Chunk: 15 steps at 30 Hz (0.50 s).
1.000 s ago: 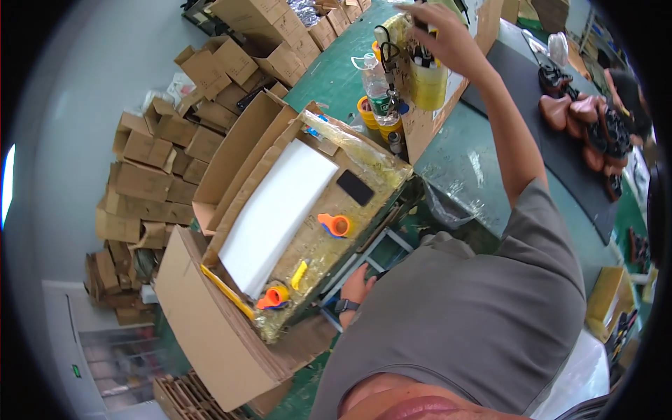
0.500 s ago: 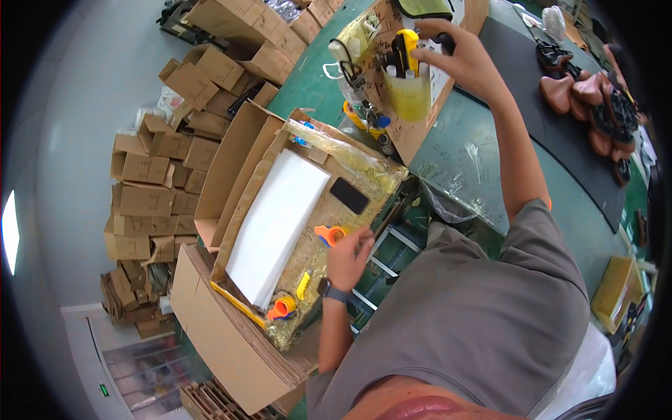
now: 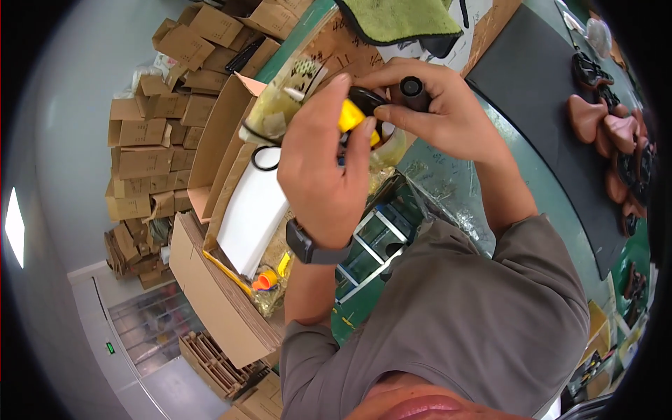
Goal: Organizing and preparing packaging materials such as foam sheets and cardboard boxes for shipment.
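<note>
Though close together, hands clear of black mat's edge

The pen I see is black, the blurred tool yellow. I make out a green cloth with a black border, a white sheet, brown boxes, an orange tape holder, a dark grey mat, a grey shirt and a black watch.
</note>
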Motion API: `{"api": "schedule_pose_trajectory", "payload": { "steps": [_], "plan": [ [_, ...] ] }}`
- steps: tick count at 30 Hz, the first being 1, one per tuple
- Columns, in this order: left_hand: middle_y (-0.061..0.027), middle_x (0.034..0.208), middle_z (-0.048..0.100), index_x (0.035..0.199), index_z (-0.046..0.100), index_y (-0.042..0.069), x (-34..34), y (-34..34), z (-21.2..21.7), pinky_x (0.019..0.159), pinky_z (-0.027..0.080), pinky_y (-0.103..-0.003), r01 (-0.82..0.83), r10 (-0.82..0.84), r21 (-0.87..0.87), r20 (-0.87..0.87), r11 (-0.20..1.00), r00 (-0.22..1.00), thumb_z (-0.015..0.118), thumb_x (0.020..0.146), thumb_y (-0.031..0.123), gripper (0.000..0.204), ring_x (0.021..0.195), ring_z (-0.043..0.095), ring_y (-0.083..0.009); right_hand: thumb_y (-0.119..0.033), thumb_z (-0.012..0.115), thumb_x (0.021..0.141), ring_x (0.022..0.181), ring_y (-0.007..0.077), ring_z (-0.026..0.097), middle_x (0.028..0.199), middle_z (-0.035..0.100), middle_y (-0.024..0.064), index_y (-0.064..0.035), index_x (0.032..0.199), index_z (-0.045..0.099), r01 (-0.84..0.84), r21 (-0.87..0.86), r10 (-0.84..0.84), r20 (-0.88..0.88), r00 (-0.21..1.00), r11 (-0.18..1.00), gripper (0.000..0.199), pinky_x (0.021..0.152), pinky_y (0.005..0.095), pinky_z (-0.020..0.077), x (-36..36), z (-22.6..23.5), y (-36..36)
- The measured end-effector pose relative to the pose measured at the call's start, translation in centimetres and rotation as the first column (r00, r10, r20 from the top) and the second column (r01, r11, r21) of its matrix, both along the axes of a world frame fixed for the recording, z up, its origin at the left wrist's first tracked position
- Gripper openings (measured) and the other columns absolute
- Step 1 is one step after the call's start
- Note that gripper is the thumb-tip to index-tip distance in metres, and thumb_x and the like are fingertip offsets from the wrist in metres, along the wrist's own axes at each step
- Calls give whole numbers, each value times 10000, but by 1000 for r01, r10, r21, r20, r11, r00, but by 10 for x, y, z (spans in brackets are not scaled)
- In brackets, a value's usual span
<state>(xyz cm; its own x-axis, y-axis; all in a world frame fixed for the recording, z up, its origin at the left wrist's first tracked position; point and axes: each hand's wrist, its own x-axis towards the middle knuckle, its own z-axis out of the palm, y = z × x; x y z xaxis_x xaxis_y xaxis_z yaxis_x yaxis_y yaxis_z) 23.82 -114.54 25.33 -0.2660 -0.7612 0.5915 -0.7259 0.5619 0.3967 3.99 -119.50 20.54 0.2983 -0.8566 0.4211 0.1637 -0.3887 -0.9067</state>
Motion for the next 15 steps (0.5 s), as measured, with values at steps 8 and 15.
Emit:
{"api": "schedule_pose_trajectory", "payload": {
  "steps": [8,15],
  "plan": [
    [-182,1274,735,1460,629,-19,-7,15,22,866,566,-365,-210,210,-218,-24,953,977,771,993,119,507,1044,698,-285,36,769,951,852,47,601,1045,730,0,-33,1220,778,-3,-143,24,149,989,990,278,726,248,468,-24,18,-42],
    [-167,1214,740,1436,659,5,-4,9,-9,842,569,-412,-236,248,-122,99,964,964,799,974,175,511,984,701,-312,19,810,886,771,199,671,887,701,82,-24,1215,780,-55,-400,20,-92,996,915,334,658,329,511,-23,22,-56]
  ]
}}
